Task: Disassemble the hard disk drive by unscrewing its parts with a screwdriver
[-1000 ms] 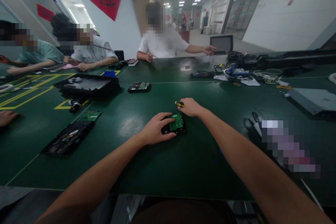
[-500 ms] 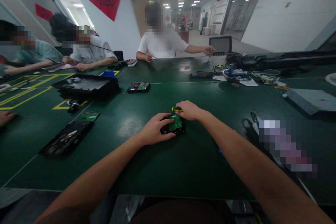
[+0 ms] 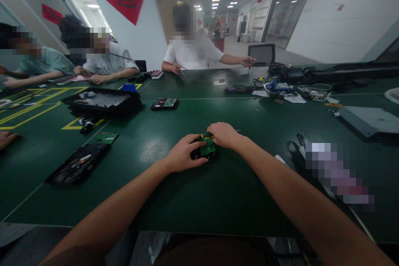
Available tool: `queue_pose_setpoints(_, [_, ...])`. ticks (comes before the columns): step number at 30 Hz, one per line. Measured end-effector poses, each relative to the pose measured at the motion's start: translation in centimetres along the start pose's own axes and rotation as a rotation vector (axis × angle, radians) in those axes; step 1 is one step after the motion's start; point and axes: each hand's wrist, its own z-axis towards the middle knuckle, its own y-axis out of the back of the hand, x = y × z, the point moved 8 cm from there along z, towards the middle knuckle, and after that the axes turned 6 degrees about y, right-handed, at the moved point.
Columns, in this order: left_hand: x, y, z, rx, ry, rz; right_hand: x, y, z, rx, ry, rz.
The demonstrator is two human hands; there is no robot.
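On the green table in front of me lies a black hard drive with a green circuit board on its upper face. My left hand grips it from the left, thumb along the near edge and fingers across the top. Over its far right corner is my right hand, closed round a yellow-and-black screwdriver. The handle end pokes out toward the left, close to my left fingertips. A thin pale line, perhaps the shaft, shows right of my knuckles. The right fingertips are mostly hidden.
An opened black casing and a loose green board lie left. Farther back are a black tray and another drive. Cables and a grey metal box sit right. Co-workers sit across the table.
My right hand has turned and lowered slightly, and the screwdriver's handle end has shifted left and down toward the board. My left hand and the hard drive have stayed put.
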Motion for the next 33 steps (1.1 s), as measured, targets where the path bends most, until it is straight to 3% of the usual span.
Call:
queue_pose_setpoints(13, [0.1, -0.1, 0.0, 0.016, 0.021, 0.014, 0.2, 0.3, -0.9, 0.053, 0.028, 0.012])
queue_pose_setpoints(22, [0.0, 0.0, 0.0, 0.027, 0.028, 0.012, -1.5, -0.2, -0.5, -0.013, -0.002, 0.088])
queue_pose_setpoints(27, [0.4, 0.1, -0.2, 0.040, 0.109, 0.026, -4.1, 0.1, -0.8, -0.116, -0.168, 0.075])
queue_pose_setpoints(33, [2.7, 1.7, -2.1, 0.052, 0.284, 0.041, -6.6, -2.0, -2.2, -0.099, -0.402, 0.085])
